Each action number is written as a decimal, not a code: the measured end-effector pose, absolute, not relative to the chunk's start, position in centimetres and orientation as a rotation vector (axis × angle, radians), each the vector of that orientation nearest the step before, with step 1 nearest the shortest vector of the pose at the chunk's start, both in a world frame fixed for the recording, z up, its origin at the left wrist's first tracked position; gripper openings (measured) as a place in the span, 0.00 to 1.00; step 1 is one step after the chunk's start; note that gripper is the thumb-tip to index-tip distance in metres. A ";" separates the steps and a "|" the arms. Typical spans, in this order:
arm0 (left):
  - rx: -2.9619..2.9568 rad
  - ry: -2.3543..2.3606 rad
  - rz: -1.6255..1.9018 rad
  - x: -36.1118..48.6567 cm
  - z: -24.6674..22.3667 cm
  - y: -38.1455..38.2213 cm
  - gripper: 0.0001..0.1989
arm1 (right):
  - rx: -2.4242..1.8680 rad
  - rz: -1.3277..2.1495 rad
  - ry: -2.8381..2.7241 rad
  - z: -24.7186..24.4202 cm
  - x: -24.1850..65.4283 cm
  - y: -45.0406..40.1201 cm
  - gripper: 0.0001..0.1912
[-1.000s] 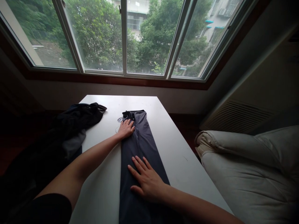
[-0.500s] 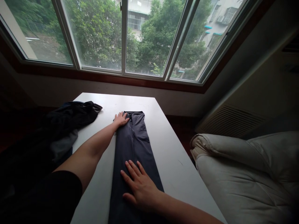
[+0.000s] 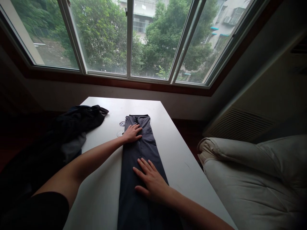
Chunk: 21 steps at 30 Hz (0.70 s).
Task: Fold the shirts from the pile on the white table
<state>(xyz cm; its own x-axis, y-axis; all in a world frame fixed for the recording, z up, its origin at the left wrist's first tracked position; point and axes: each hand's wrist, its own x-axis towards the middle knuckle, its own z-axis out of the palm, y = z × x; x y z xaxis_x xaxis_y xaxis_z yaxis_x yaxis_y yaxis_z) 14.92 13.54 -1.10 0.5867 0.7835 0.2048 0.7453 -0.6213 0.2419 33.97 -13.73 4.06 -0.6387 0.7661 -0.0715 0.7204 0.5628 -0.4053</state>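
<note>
Dark grey trousers (image 3: 148, 143), folded lengthwise into a long strip, lie on the white table (image 3: 192, 179) with the waistband at the far end. My left hand (image 3: 132, 133) rests flat on their upper part, a little below the waistband, fingers spread. Nearer to me, my right hand (image 3: 153, 182) lies palm down on the middle of the cloth, its fingers apart. Neither hand grips anything. The lower end of the trousers runs out of the bottom of the view.
A heap of dark clothes (image 3: 79, 119) hangs over the table's left edge. Small round markings (image 3: 120, 133) show beside the trousers. To the right stands a pale padded sofa (image 3: 247, 179). Beyond the table is a window (image 3: 153, 44) above a wall.
My left hand has slid from near the waistband toward me and onto the middle of the cloth's width. My right hand has shifted slightly forward. The view has moved a little.
</note>
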 end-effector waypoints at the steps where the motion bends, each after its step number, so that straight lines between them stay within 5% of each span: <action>1: 2.685 1.273 0.393 15.0 -1.2 12.5 0.31 | -1.280 0.610 -2.670 4.1 33.9 -14.0 0.39; 6: 2.552 1.441 0.517 16.0 -0.3 7.7 0.33 | -1.179 0.537 -2.655 3.8 35.8 -16.3 0.32; 11: 2.641 1.060 0.520 15.1 0.6 -0.2 0.29 | -1.164 0.338 -2.496 2.1 42.0 -19.2 0.22; 21: 2.619 0.434 0.084 6.3 6.0 -17.4 0.45 | -1.276 0.354 -2.597 2.9 45.8 -25.5 0.32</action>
